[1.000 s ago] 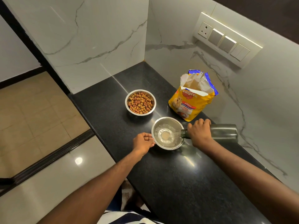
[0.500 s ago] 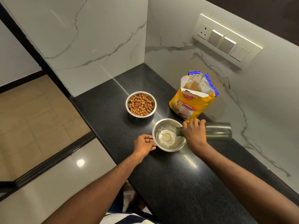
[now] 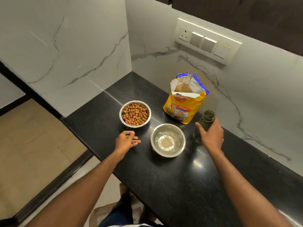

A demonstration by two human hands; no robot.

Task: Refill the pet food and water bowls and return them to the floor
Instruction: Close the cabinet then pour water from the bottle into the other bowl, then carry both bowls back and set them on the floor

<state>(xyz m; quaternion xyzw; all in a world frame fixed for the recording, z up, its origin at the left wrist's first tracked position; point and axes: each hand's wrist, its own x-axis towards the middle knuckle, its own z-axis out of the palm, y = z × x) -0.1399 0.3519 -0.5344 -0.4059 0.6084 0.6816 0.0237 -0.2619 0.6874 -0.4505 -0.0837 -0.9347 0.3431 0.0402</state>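
Note:
Two steel bowls stand on the black counter. The far one, the food bowl, is full of brown kibble. The near one, the water bowl, holds clear water. Right of it a dark glass bottle stands upright with its mouth uncapped, and my right hand is wrapped around its body. My left hand hovers left of the water bowl and just below the food bowl, fingers loosely apart, touching neither.
An open yellow pet food bag stands against the marble wall behind the bottle. A switch panel is on the wall above. The counter's edge runs diagonally at left, with tiled floor below it.
The bottle went from tilted over the water bowl to upright on the counter at the right. My left hand came off the water bowl's rim and moved left.

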